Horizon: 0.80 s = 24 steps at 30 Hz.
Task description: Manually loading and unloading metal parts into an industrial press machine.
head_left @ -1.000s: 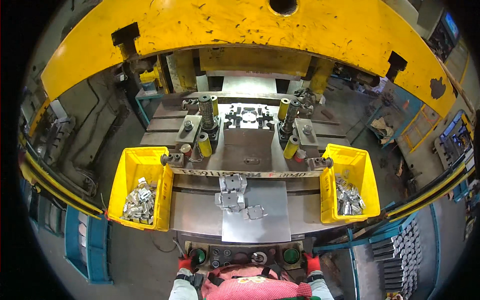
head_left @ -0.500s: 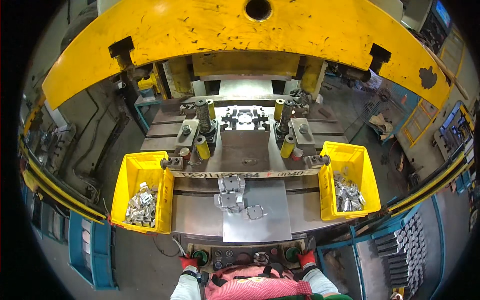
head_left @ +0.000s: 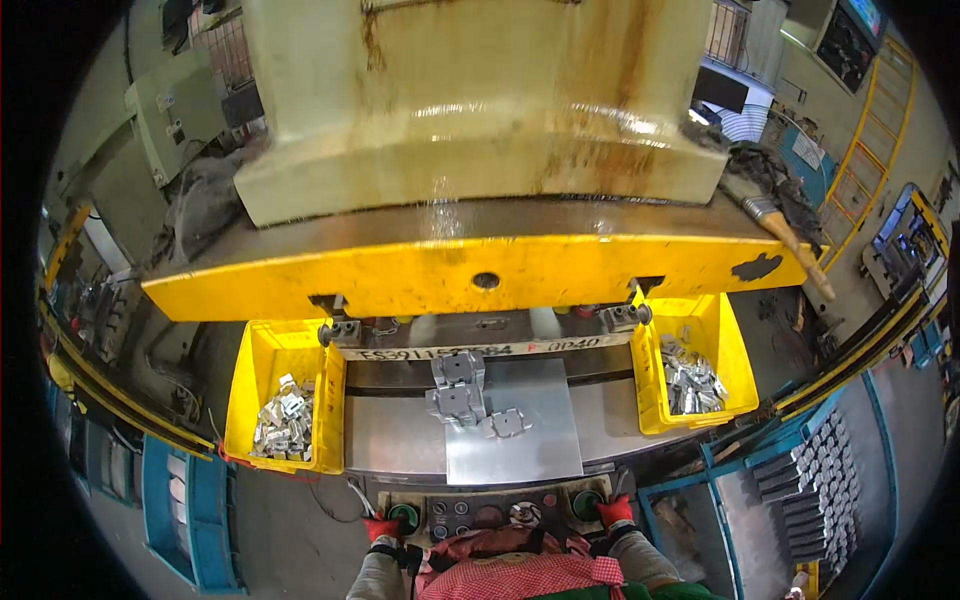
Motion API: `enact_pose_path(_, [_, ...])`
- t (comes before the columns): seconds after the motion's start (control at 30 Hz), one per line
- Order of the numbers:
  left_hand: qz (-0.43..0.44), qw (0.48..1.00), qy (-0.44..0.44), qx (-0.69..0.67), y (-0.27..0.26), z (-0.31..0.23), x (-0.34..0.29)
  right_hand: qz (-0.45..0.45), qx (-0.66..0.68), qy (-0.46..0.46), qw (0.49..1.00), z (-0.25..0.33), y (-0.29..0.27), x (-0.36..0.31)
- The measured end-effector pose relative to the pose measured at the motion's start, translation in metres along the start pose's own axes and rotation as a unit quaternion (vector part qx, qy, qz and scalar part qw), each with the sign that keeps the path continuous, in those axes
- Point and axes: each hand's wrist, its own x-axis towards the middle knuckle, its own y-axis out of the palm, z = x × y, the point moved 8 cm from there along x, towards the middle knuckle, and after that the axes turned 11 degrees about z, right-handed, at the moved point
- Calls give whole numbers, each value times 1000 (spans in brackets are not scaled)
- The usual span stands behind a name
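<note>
My left hand (head_left: 382, 528), in a red glove, is at the left end of the control panel (head_left: 470, 500), beside a round green button (head_left: 403, 516). At the panel's right end my right hand (head_left: 615, 511), gloved in red too, touches the housing beside another green button (head_left: 587, 504). The fingers of both hands are too small and partly hidden to make out. Beyond the panel, a pile of grey stamped metal parts (head_left: 458, 385) stands on a smooth metal sheet (head_left: 520, 450), with one part (head_left: 507, 423) lying beside it. The lowered yellow press ram (head_left: 560, 270) hides most of the die.
Yellow bins holding small metal pieces stand at the left (head_left: 240, 390) and right (head_left: 742, 370) of the press bed (head_left: 395, 430). A wooden-handled brush (head_left: 795, 240) lies on the ram's right end. Blue racks stand on the left (head_left: 205, 510) and right (head_left: 730, 540), the right one holding rows of parts.
The press ram has come down, covering the die, its posts and the bright workpiece that showed before. Both my hands stay at the green buttons.
</note>
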Motion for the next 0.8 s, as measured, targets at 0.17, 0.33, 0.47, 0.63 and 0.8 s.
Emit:
enact_pose_path(0.17, [-6, 998, 42, 36, -9, 7, 16, 2, 8, -1, 1000, 5, 2, -1])
enact_pose_path(0.33, [77, 993, -69, -61, -17, 28, -6, 89, 222, -46, 970, -38, 34, 44])
enact_pose_path(0.47, [-41, 956, -8, -291, -56, -15, -86, -135, 480, -20, 867, -112, -36, 52])
enact_pose_path(0.63, [-95, 938, 147, -299, -85, -195, -180, -316, 424, -179, 829, 84, -177, -54])
enact_pose_path(0.8, [293, 913, 238, -153, 43, -402, -186, -40, 214, -477, 851, 339, -181, -94])
